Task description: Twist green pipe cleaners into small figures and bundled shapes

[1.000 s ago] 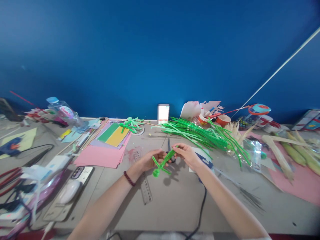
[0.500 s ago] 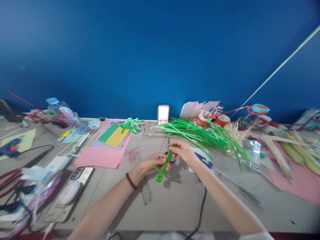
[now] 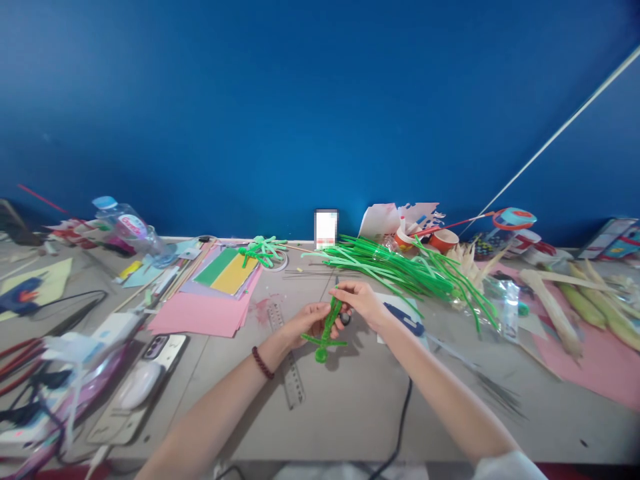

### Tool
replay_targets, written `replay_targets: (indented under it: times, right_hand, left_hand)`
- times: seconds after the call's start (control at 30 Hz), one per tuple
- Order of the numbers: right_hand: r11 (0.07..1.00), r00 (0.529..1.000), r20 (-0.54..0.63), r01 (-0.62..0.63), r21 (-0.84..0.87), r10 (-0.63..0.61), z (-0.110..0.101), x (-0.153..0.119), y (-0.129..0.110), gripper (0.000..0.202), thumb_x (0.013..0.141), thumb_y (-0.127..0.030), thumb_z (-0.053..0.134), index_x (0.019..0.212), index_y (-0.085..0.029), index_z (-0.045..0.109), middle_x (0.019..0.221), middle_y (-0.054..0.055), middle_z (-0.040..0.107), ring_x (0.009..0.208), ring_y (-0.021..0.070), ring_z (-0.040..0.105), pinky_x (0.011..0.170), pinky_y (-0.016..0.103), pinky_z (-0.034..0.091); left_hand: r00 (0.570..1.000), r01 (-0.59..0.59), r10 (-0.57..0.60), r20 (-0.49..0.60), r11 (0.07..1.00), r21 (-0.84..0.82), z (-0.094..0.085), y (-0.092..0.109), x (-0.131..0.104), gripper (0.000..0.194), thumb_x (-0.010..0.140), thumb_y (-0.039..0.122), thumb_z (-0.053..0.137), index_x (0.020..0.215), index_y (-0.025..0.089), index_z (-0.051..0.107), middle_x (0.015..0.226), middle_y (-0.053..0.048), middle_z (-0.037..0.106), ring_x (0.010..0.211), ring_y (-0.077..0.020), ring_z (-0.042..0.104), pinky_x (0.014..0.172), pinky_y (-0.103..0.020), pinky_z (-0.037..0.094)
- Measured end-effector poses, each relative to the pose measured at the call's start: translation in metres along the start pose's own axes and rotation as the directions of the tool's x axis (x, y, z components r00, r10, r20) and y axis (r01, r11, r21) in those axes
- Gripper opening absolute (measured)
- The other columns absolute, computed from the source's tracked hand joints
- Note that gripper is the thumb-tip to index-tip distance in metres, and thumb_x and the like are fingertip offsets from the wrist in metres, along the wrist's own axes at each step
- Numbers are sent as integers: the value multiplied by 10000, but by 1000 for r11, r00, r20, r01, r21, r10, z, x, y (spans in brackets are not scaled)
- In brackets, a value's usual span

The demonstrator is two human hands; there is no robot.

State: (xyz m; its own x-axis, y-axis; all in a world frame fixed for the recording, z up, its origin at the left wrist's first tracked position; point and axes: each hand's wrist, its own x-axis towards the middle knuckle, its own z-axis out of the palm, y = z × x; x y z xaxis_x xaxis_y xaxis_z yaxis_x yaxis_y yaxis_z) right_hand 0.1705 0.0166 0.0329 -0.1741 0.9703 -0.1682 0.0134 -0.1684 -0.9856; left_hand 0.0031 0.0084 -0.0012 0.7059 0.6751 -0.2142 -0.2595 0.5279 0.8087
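A green pipe-cleaner figure [image 3: 327, 331] with a round coiled end and two thin side arms is held between my hands above the table. My left hand [image 3: 311, 322] is closed around its middle from the left. The fingers of my right hand [image 3: 359, 298] pinch its upper end. Partly hidden behind the right fingers is a dark scissor handle [image 3: 345, 318]. A clear ruler [image 3: 287, 357] lies under my left wrist. Beyond my right hand spreads a bundle of green pipe cleaners [image 3: 395, 263].
Pink paper [image 3: 205, 313] and coloured sheets lie to the left, near a phone [image 3: 167, 350] with a white mouse [image 3: 141, 385] and a plastic bottle [image 3: 133, 227]. A black cable [image 3: 403, 420] crosses the front edge. Corn husks [image 3: 555, 313] lie at the right.
The figure has turned slightly more upright, its coiled end shifting a little right and up. My right fingers have moved slightly left along its upper end.
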Motion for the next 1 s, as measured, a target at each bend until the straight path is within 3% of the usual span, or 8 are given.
replay_targets:
  times: [0.2,0.3,0.37,0.47,0.57,0.7,0.83,1.0]
  right_hand:
    - [995,998,44,43,-91,-39,-11,10,8,395,711,-530,621,749,-141,685,517,-17,550,440,79,450,427,203,337]
    - [968,996,-17,84,-236,-91,-22,15,12,393,766,-522,543,793,-156,686,580,4,596,437,96,472,433,222,371]
    - [887,985,-51,123,-446,-163,-27,16,14,321,786,-450,530,782,-168,684,609,13,620,474,112,503,459,226,378]
    - [654,978,36,166,-738,-207,-27,10,18,230,787,-325,542,670,-176,671,586,19,627,538,130,539,511,229,360]
    - [480,990,79,125,-868,-116,-16,0,21,179,764,-287,586,636,-182,655,590,37,641,549,157,571,497,243,321]
    - [294,997,-30,-8,-956,-70,0,-9,18,202,776,-339,597,671,-183,671,677,107,679,634,238,634,510,276,336]
    - [205,998,-54,-45,-978,-40,2,-10,13,213,773,-369,612,724,-177,690,735,141,695,686,268,655,533,290,364]
    - [184,999,-28,-22,-983,-29,-2,-11,12,157,738,-305,633,757,-161,693,763,148,703,707,268,663,524,281,356]
  left_hand:
    - [998,-36,37,-47,999,31,-5,-8,7,389,700,489,695,864,139,645,637,-16,623,460,-89,558,464,-184,430]
    - [996,-43,45,-78,999,30,-6,-9,9,409,689,496,700,877,140,629,642,-15,625,446,-92,559,446,-187,427]
    - [992,-57,61,-112,997,44,-6,-8,10,411,700,490,687,903,139,623,653,-19,634,440,-94,563,430,-185,417]
    - [984,-66,77,-163,995,71,-6,-7,11,375,709,443,673,926,143,612,657,-21,643,449,-112,582,428,-197,427]
    - [979,-110,119,-163,992,62,-6,-7,13,290,723,377,633,901,153,591,602,-2,613,426,-114,554,453,-227,459]
    - [965,-197,196,-173,980,16,-3,-5,13,185,744,349,569,804,180,522,513,50,504,340,-68,373,370,-200,386]
    - [962,-192,194,-192,981,29,-1,0,10,249,789,423,553,751,190,473,515,72,432,335,-48,294,346,-178,332]
    - [961,-198,207,-182,978,68,2,6,7,324,772,475,600,732,182,467,529,82,403,353,-38,267,355,-169,355]
